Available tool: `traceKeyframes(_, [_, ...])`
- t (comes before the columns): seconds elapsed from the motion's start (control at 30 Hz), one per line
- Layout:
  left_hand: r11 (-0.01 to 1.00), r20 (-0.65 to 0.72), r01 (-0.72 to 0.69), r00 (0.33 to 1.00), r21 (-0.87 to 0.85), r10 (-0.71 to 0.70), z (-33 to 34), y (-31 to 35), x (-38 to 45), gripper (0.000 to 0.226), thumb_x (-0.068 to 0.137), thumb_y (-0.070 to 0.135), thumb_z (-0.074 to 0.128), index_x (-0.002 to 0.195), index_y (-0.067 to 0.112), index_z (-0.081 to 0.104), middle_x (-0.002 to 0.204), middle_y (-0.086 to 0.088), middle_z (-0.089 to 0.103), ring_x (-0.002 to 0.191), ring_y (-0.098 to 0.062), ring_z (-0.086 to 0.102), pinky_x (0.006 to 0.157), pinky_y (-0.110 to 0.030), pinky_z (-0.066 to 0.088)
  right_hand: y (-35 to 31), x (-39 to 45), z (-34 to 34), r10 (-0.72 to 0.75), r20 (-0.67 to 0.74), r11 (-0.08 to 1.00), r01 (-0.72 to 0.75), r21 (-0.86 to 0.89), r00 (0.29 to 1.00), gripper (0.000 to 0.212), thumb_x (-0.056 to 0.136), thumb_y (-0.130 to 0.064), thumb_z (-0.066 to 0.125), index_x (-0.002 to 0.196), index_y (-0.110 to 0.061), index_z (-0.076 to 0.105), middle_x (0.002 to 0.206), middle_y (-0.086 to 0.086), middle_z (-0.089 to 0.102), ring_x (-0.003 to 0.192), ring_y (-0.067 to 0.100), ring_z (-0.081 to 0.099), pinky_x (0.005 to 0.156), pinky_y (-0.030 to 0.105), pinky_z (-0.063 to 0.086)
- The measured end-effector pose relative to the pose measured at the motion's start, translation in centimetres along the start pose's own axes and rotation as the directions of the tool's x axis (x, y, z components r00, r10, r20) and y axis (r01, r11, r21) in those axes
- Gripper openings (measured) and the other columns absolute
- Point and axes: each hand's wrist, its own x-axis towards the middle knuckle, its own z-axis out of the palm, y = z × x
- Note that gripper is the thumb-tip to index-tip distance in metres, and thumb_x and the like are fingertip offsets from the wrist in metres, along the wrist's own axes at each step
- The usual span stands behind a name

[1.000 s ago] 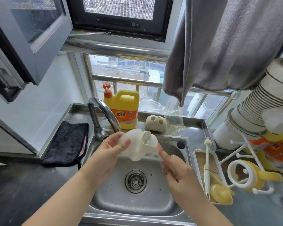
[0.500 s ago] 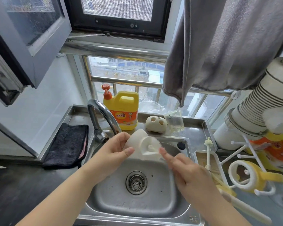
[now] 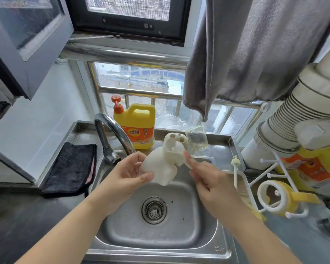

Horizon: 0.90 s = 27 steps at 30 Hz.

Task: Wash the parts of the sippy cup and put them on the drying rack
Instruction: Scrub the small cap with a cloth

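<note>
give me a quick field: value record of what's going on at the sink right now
left hand: left hand holds the white plastic cup part over the sink
right hand: right hand grips a brush handle, head in the cup part's opening
sink: stainless steel sink, tap not visibly running
tap: curved chrome tap, behind the left hand
soap: yellow dish soap jug on the back ledge
drying rack: white drying rack to the right, carrying a yellow handled cup part
cloth: black cloth left of the sink

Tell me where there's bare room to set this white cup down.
Free: the steel sink basin floor around the drain, and the dark counter in front of the black cloth. Crowded: the white drying rack on the right, and the back ledge by the yellow detergent jug.
</note>
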Motion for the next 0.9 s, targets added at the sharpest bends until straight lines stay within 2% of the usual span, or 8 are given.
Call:
traceKeyframes(0.13, [0.999,-0.038,-0.008,0.999,-0.04,0.006,-0.6,0.5,-0.1,0.025,0.069,0.02,0.078,0.086,0.012,0.062,0.081,-0.005,0.068,0.076,-0.012,0.062,0.072,-0.019,0.051,-1.4,-1.8,0.7,-0.08,0.06,0.996,0.078,0.036,0.995,0.058,0.092,-0.027,0.037,0.144,-0.049,0.024,0.079,-0.016,0.044,0.066,0.008,0.05,0.06,0.03,0.048])
traceKeyframes(0.3, [0.999,-0.028,0.004,1.0,-0.043,-0.005,-0.5,0.5,-0.9,0.014,0.07,0.014,0.074,0.079,0.022,0.065,0.081,-0.003,0.069,0.079,-0.011,0.063,0.073,-0.018,0.05,0.6,-2.2,0.3,0.002,0.008,0.999,-0.002,0.033,1.0,0.067,0.09,-0.022,0.046,0.134,-0.066,0.023,0.077,-0.01,0.053,0.071,0.006,0.05,0.066,0.024,0.046])
traceKeyframes(0.47, [0.994,-0.05,-0.011,0.999,-0.106,0.006,-0.3,0.9,-0.6,0.018,0.072,0.002,0.065,0.078,0.02,0.065,0.081,-0.01,0.067,0.077,-0.017,0.063,0.074,-0.021,0.052,-1.9,-0.2,0.8,-0.052,0.001,0.988,0.051,0.146,0.999,0.057,0.091,-0.02,0.046,0.142,-0.041,0.035,0.073,-0.02,0.041,0.067,0.0,0.045,0.064,0.012,0.039])
traceKeyframes(0.57, [0.996,-0.057,-0.001,0.998,-0.088,-0.004,-0.9,0.9,-1.0,0.019,0.071,0.003,0.067,0.076,0.021,0.065,0.077,-0.004,0.067,0.075,-0.013,0.062,0.071,-0.019,0.051,-1.3,-2.7,0.6,-0.06,0.046,0.993,0.055,0.1,0.997,0.056,0.091,-0.026,0.042,0.141,-0.05,0.032,0.076,-0.019,0.046,0.066,0.001,0.047,0.061,0.014,0.041])
traceKeyframes(0.67, [0.984,-0.062,0.039,0.997,-0.171,-0.051,-0.6,0.6,-1.2,0.021,0.065,0.01,0.075,0.078,0.02,0.061,0.083,-0.003,0.067,0.079,-0.013,0.062,0.074,-0.018,0.051,0.4,-2.1,0.6,0.02,-0.005,0.992,-0.019,0.124,1.0,0.069,0.093,-0.012,0.053,0.133,-0.063,0.031,0.079,-0.002,0.058,0.068,0.005,0.048,0.064,0.014,0.039])
traceKeyframes(0.73, [0.96,-0.034,0.075,0.996,-0.27,-0.087,-0.1,0.6,-0.8,0.029,0.066,0.011,0.074,0.089,0.015,0.056,0.088,-0.004,0.067,0.082,-0.015,0.064,0.077,-0.022,0.053,-0.1,-0.7,0.9,0.043,-0.027,0.981,-0.037,0.192,0.999,0.071,0.092,-0.007,0.055,0.132,-0.062,0.033,0.084,0.005,0.062,0.07,0.007,0.051,0.066,0.014,0.039])
traceKeyframes(0.8, [0.938,-0.034,0.079,0.995,-0.337,-0.096,0.0,0.9,-0.2,0.036,0.067,0.017,0.08,0.094,0.013,0.056,0.093,-0.006,0.067,0.084,-0.018,0.065,0.076,-0.028,0.056,-1.2,0.0,1.3,0.006,-0.049,0.973,0.006,0.231,0.999,0.064,0.092,-0.012,0.053,0.135,-0.055,0.035,0.08,-0.002,0.059,0.065,0.004,0.046,0.064,0.011,0.036])
traceKeyframes(0.9, [0.956,-0.053,0.086,0.993,-0.282,-0.105,-0.6,1.4,0.6,0.056,0.048,0.047,0.091,0.089,0.015,0.07,0.093,-0.008,0.069,0.082,-0.017,0.065,0.07,-0.027,0.056,-1.7,-0.6,1.9,-0.042,-0.054,0.98,0.051,0.194,0.998,0.064,0.091,-0.015,0.05,0.138,-0.053,0.031,0.071,-0.006,0.043,0.063,0.001,0.04,0.062,0.011,0.035])
